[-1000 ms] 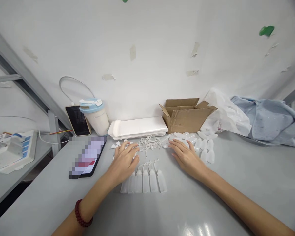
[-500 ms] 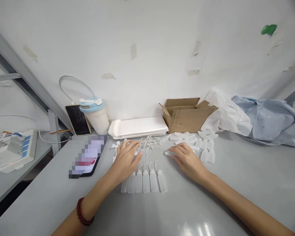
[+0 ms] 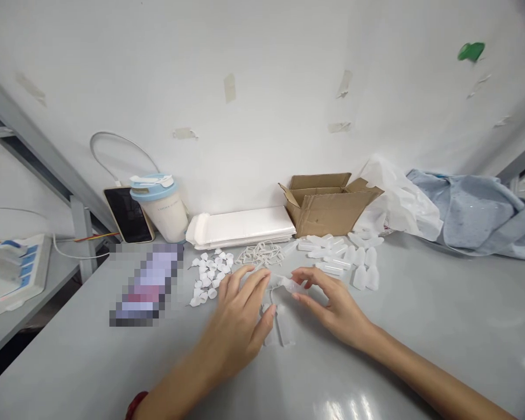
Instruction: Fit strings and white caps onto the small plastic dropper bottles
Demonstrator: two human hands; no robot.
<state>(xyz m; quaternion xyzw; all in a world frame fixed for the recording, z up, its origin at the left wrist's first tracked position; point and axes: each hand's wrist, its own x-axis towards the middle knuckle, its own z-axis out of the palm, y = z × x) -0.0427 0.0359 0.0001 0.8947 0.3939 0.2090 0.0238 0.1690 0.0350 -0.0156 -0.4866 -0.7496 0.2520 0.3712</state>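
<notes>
My right hand [image 3: 339, 306] grips a small translucent plastic bottle [image 3: 290, 284] between thumb and fingers, its narrow end pointing left. My left hand [image 3: 236, 318] is palm down just left of that bottle, fingers apart, the fingertips close to its tip. It hides most of a row of upright-lying clear bottles [image 3: 285, 328]; two show beside the thumb, with thin cords at their necks. Beyond the hands lies a tangle of white cords [image 3: 262, 253]. Small white caps [image 3: 210, 274] are scattered left of it. Several loose bottles [image 3: 332, 265] and rounded white pieces [image 3: 366, 276] lie to the right.
At the back stand a flat stack of white boxes [image 3: 245, 226], an open cardboard box [image 3: 332, 213], and a white plastic bag [image 3: 402, 204] beside blue cloth [image 3: 476, 213]. On the left are a lidded cup [image 3: 161, 213], a propped phone [image 3: 129, 216] and a second phone [image 3: 151, 280] lying flat.
My left hand has moved right and nearer, off the caps and over the row of bottles. My right hand has brought its bottle left, towards the left fingertips. The view has shifted slightly.
</notes>
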